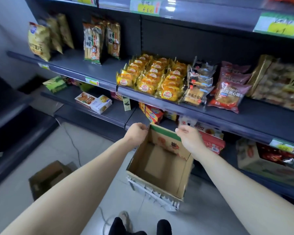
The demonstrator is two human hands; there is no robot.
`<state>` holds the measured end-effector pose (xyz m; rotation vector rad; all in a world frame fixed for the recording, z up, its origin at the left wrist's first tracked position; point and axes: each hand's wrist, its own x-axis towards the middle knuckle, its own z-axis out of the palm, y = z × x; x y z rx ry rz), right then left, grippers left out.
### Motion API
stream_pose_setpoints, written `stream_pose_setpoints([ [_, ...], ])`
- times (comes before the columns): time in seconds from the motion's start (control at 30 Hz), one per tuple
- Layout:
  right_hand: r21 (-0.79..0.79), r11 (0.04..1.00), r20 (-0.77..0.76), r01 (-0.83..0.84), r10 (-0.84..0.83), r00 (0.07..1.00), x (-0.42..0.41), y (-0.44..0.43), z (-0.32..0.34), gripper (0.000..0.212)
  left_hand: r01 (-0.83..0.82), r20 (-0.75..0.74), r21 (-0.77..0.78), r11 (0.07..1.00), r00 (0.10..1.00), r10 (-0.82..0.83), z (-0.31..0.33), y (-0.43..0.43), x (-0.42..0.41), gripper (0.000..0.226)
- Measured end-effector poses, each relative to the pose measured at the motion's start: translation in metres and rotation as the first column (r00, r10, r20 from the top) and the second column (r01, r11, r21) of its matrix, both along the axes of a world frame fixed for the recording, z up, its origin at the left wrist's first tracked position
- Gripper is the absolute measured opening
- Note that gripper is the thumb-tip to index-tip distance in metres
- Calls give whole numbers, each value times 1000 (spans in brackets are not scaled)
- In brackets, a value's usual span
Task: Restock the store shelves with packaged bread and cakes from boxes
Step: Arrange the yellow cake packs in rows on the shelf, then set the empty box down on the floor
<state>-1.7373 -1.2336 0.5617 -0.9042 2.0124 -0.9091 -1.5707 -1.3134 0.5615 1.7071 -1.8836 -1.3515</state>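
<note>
Left hand [137, 133] and right hand [189, 139], my fingers grip the stiff far flap of the square cardboard box [157, 162].

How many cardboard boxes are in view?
3: empty box held by left hand and right hand; floor box at left; carton shelved at lower right. Others may be hidden.

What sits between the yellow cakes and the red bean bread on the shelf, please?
A stack of clear-wrapped layered bread packs, seen in the head view.
</note>
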Motion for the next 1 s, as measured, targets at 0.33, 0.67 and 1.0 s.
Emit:
stream_pose_setpoints([
  [0.33, 318, 948, -118, 1, 38, 992, -14, 24, -99, 63, 94, 286, 130, 987, 950, -128, -89, 3, -1, 34],
  [0.67, 507, 812, -285, 290, -159, 945, -28, 34, -170, 38, 32, 272, 224, 974, 958, -94, -162, -22, -6, 58],
  [1.0, 433, 826, -421, 359, -167, 892, -1, -5, -139, 13, -252, 210, 227, 941, 956, 205, -141, -61, 15, 58],
])
